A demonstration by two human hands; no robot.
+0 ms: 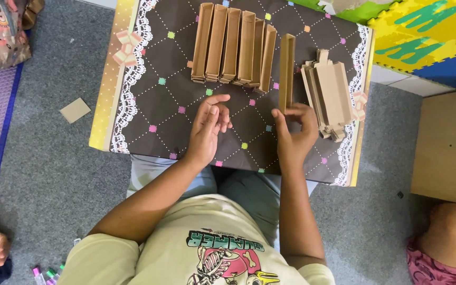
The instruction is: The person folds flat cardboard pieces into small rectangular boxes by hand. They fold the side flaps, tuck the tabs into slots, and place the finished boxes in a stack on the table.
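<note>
R hand (297,126) pinches near end of folded cardboard strip (286,71); L hand (208,126) open, empty. Keep strip parallel w/ folded row (233,47), clear of flat stack (329,95).

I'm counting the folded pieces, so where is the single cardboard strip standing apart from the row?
In the head view, the single strip stands right of centre on the table, between the row of folded strips and the flat stack, its near end at the right hand.

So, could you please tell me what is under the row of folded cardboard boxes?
The folded cardboard boxes rest on a low table with a dark dotted cloth edged in white lace. The cloth right beneath them is covered, so nothing more can be seen there.
</note>
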